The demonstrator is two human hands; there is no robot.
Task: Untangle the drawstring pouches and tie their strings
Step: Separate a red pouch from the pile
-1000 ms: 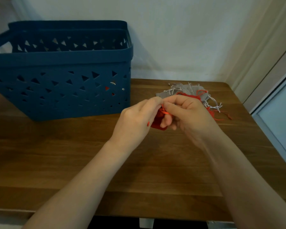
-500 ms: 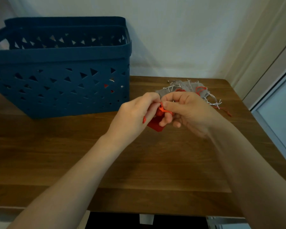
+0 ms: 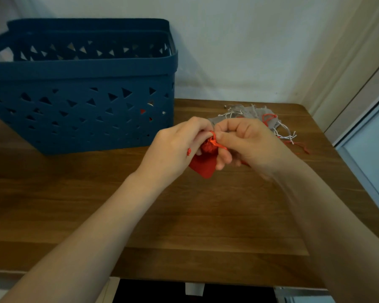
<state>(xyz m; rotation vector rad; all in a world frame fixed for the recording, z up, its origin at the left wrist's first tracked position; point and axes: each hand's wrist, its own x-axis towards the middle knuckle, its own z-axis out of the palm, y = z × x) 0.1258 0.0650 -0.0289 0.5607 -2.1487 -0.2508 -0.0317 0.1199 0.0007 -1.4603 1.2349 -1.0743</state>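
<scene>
A: Though its walls hide most, blue basket (image 3: 79,101) shows red bits through the holes. Pouch?

B: Red pouch (image 3: 202,165) above table (image 3: 184,215), between hands. Left hand (image 3: 173,147) and right hand (image 3: 247,143) pinch its red string (image 3: 214,142). Pouch pile (image 3: 260,119) behind.

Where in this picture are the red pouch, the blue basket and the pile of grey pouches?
red pouch (image 3: 202,166): head view, lower fabric corner below the hands.
blue basket (image 3: 81,71): head view, front rim band.
pile of grey pouches (image 3: 248,112): head view, grey cloth behind the hands.
</scene>
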